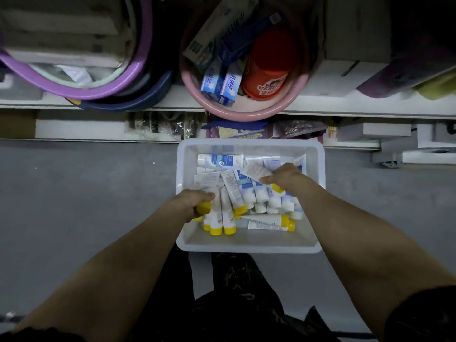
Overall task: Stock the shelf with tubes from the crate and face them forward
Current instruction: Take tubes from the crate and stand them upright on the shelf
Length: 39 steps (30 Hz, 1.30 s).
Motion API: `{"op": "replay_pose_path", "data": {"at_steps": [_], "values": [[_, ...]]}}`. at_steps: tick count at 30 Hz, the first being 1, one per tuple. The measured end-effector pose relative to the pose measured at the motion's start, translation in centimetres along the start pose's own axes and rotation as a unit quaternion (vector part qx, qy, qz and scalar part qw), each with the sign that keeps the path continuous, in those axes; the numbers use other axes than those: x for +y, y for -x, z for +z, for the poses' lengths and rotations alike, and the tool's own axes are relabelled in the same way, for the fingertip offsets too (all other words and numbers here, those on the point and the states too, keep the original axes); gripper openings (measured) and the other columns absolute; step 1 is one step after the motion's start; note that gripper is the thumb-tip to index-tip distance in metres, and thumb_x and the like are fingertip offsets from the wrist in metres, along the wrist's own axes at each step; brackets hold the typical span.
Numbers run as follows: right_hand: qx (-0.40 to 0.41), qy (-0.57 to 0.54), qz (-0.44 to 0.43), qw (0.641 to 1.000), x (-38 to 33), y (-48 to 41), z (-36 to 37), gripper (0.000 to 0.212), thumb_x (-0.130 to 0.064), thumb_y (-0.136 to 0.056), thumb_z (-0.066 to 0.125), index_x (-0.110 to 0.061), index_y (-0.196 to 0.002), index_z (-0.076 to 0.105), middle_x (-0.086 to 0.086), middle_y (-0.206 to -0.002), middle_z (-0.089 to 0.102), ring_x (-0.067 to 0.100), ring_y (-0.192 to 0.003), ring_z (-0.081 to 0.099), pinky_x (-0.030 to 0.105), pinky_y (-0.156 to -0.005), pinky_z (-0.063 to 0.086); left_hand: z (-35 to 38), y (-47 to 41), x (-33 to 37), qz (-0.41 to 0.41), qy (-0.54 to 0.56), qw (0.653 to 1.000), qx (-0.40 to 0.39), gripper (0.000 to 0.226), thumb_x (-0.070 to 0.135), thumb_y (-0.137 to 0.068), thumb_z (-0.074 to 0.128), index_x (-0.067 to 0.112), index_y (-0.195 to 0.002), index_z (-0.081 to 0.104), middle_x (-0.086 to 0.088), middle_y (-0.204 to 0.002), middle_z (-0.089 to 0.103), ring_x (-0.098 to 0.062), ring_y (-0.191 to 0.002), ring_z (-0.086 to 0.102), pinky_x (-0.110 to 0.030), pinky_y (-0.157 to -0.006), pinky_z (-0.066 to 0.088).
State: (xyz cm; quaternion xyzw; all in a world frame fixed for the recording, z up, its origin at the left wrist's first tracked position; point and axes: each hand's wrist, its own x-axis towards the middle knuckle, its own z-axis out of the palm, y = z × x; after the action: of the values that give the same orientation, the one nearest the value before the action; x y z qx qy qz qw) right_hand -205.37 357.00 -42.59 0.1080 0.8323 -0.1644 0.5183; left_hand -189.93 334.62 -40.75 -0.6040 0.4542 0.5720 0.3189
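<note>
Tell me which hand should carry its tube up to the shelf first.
Probably right: the right hand already has a tube lifted above the pile, while the left hand sits low among yellow-capped tubes.

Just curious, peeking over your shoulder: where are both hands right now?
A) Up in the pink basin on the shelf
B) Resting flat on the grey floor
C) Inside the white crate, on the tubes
C: the left hand and the right hand each grip tubes inside the white crate.
</note>
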Motion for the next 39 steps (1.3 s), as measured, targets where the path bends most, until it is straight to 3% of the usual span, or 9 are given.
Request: {"op": "replay_pose_path", "data": {"at_steps": [3, 7, 13, 19, 23, 27, 30, 34, 39], "values": [[-0.029, -0.095, 0.021, 0.995, -0.2, 3.4, 0.4, 0.059, -0.045, -0.071, 0.084, -0.005, -0.108, 0.064, 0.004, -0.075, 0.053, 0.016, -0.057, 0.045, 0.025, -0.047, 0.035, -1.6, 2.0, -1.2, -0.008, 0.086, 0.995, -0.050, 0.036, -0.001, -0.083, 0.071, 0.003, -0.118, 0.061, -0.011, -0.095, 0.067, -0.022, -0.080, 0.064, -0.035, -0.062, 0.056], [-0.091, -0.190, -0.034, 0.977, -2.0, 8.4, 1.6, 0.042, -0.037, -0.083, 0.077, -0.013, -0.116, 0.064, 0.001, -0.081, 0.055, 0.013, -0.065, 0.046, 0.026, -0.056, 0.034, -4.0, 5.3, -1.2, 0.034, 0.133, 0.986, -0.097, 0.006, -0.001, -0.090, 0.063, 0.004, -0.094, 0.062, -0.009, -0.084, 0.064, -0.019, -0.074, 0.063, -0.029, -0.055, 0.057], [-0.075, -0.249, -0.157, 0.953, -9.2, 17.0, 6.6, 0.037, -0.035, -0.084, 0.076, -0.023, -0.116, 0.063, -0.005, -0.094, 0.067, 0.008, -0.064, 0.051, 0.023, -0.057, 0.035, -12.3, 9.3, -0.3, 0.171, 0.206, 0.957, -0.112, 0.025, 0.001, -0.090, 0.063, 0.004, -0.115, 0.057, -0.006, -0.084, 0.064, -0.015, -0.071, 0.062, -0.029, -0.058, 0.056], [-0.088, -0.300, -0.285, 0.906, -22.0, 27.6, 15.5, 0.020, -0.031, -0.092, 0.066, -0.023, -0.110, 0.066, -0.005, -0.087, 0.066, 0.006, -0.062, 0.053, 0.022, -0.053, 0.035, -27.4, 16.9, -0.2, 0.343, 0.240, 0.903, -0.099, 0.020, 0.007, -0.094, 0.059, 0.008, -0.114, 0.055, -0.005, -0.083, 0.063, -0.015, -0.071, 0.060, -0.028, -0.060, 0.050], [-0.113, -0.350, -0.384, 0.847, -32.8, 35.1, 21.2, 0.028, -0.017, -0.093, 0.063, -0.016, -0.121, 0.063, 0.000, -0.100, 0.072, 0.012, -0.080, 0.064, 0.023, -0.063, 0.048, -39.8, 22.0, -0.2, 0.428, 0.254, 0.863, -0.088, 0.008, 0.016, -0.098, 0.055, 0.010, -0.102, 0.059, -0.008, -0.083, 0.062, -0.017, -0.070, 0.059, -0.028, -0.055, 0.049], [-0.145, -0.358, -0.486, 0.784, -42.6, 44.0, 25.8, 0.026, -0.010, -0.093, 0.060, -0.014, -0.119, 0.062, 0.002, -0.095, 0.072, 0.012, -0.075, 0.066, 0.023, -0.059, 0.050, -51.1, 27.5, -0.2, 0.524, 0.247, 0.814, -0.026, 0.019, 0.015, -0.096, 0.058, 0.011, -0.115, 0.056, -0.007, -0.092, 0.067, -0.016, -0.074, 0.064, -0.027, -0.057, 0.049], [-0.173, -0.351, -0.531, 0.751, -48.6, 50.4, 28.7, 0.036, -0.013, -0.092, 0.061, -0.015, -0.128, 0.059, 0.005, -0.107, 0.069, 0.018, -0.087, 0.065, 0.027, -0.066, 0.052, -58.4, 31.8, -0.3, 0.563, 0.262, 0.783, 0.010, 0.034, 0.018, -0.091, 0.066, 0.011, -0.123, 0.056, -0.010, -0.108, 0.068, -0.020, -0.084, 0.065, -0.029, -0.064, 0.051], [-0.174, -0.345, -0.573, 0.723, -55.6, 57.4, 31.0, 0.036, -0.014, -0.090, 0.061, -0.019, -0.126, 0.061, 0.007, -0.114, 0.069, 0.024, -0.097, 0.061, 0.035, -0.079, 0.048, -66.6, 36.8, 0.4, 0.600, 0.292, 0.744, 0.020, 0.040, 0.017, -0.083, 0.072, 0.007, -0.119, 0.056, -0.012, -0.102, 0.068, -0.019, -0.072, 0.061, -0.024, -0.054, 0.048], [-0.181, -0.344, -0.607, 0.693, -63.7, 64.6, 31.7, 0.026, -0.012, -0.093, 0.059, -0.014, -0.119, 0.062, 0.005, -0.097, 0.067, 0.020, -0.082, 0.061, 0.031, -0.068, 0.051, -75.4, 41.3, 3.6, 0.627, 0.355, 0.692, 0.041, 0.034, 0.005, -0.089, 0.065, 0.012, -0.120, 0.051, -0.007, -0.100, 0.066, -0.017, -0.073, 0.062, -0.028, -0.061, 0.050]]}}
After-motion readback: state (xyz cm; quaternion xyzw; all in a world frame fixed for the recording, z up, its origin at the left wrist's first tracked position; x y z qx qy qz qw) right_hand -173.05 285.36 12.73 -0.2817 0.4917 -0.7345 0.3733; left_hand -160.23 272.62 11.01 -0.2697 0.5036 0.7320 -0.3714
